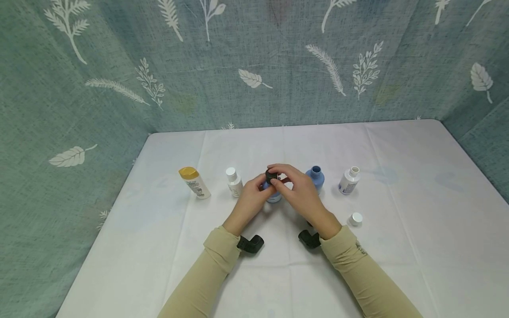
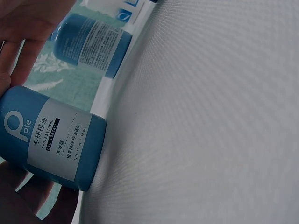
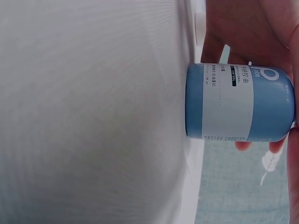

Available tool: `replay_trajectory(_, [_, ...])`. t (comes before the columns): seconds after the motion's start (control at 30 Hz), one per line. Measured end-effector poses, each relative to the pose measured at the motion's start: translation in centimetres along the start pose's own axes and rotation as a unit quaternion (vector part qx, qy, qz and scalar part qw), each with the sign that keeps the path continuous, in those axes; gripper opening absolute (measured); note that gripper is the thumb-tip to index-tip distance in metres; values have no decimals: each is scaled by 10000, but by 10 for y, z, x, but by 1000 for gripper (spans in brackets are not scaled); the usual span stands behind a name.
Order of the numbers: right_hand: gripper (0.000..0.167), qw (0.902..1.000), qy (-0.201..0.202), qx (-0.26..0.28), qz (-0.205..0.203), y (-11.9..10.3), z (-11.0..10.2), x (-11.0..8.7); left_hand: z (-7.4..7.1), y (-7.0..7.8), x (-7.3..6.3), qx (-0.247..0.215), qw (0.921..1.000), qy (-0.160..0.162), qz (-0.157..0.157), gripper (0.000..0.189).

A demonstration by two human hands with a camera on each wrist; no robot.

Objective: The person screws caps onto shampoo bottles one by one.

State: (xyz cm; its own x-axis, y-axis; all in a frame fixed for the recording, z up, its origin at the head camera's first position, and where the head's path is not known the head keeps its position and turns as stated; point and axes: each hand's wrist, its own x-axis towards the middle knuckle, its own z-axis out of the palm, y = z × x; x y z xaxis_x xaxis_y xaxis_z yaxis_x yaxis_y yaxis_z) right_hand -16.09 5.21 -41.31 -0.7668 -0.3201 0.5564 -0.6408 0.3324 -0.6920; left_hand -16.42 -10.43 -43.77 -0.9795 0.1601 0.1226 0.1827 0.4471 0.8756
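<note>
At the middle of the table stands a blue shampoo bottle with a white label, its base on the cloth. My left hand holds it near the top from the left, its fingers partly behind the bottle in the left wrist view. Over the neck, the thumb and fingers of my right hand pinch a black cap. Whether the cap is seated on the neck is hidden by the fingers. Just right of it, a second blue bottle stands uncapped, partly covered by my right hand.
Left of the hands are a white bottle with a white cap and a cream bottle with a yellow cap. To the right stand an uncapped white bottle and a loose white cap. A patterned green curtain hangs behind.
</note>
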Motion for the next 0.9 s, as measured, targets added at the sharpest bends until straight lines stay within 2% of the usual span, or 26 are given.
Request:
replay_trajectory(0.57, [23, 9995, 197, -175, -176, 1, 0, 1, 0, 0, 0, -78, 9999, 36, 111, 25])
replay_trajectory(0.9, [26, 9997, 23, -94, -211, 1, 0, 0, 0, 0, 0, -110, 9999, 41, 111, 23])
